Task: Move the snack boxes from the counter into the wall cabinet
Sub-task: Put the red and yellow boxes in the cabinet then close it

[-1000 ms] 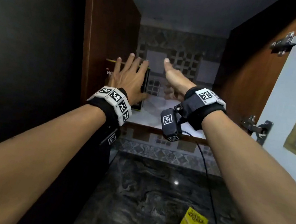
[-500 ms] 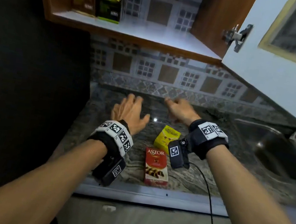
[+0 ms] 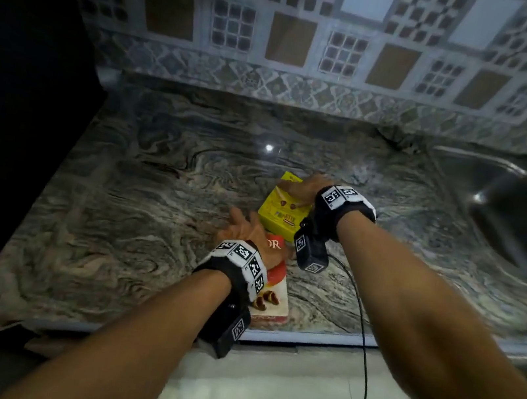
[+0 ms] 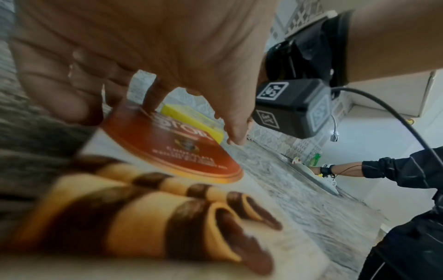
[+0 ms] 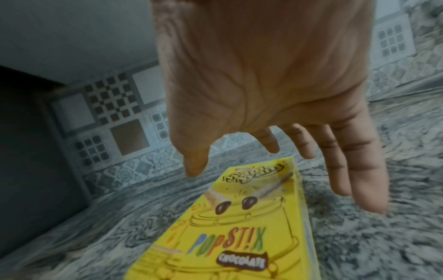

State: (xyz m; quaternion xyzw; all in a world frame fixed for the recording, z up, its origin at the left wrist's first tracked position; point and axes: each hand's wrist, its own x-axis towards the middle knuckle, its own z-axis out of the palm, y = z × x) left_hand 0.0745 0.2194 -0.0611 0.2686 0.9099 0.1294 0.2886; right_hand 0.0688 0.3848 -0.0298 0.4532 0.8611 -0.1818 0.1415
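Two snack boxes lie flat on the marbled counter [image 3: 154, 182]. The yellow Popstix box [image 3: 278, 214] [image 5: 244, 236] is farther back; the red and white Astor box [image 3: 277, 291] [image 4: 167, 151] lies near the front edge. My left hand [image 3: 245, 231] [image 4: 155, 123] is spread over the far end of the red box, one finger [image 4: 151, 100] touching its face and the thumb [image 4: 236, 136] hanging off its right side. My right hand [image 3: 300, 189] [image 5: 271, 170] hovers just over the yellow box's far end with straight, spread fingers, thumb to its left. Neither box is lifted.
A steel sink [image 3: 511, 218] lies at the right. A tiled backsplash [image 3: 297, 42] rises behind the counter and a dark wall [image 3: 13, 90] bounds its left end. A black cable [image 3: 362, 370] hangs from my right wrist. Another person's arm [image 4: 374, 168] works at the sink.
Both hands came down from the cabinet shelf to the counter. They now sit over the two boxes, left on red, right on yellow. The cabinet has left the head view.
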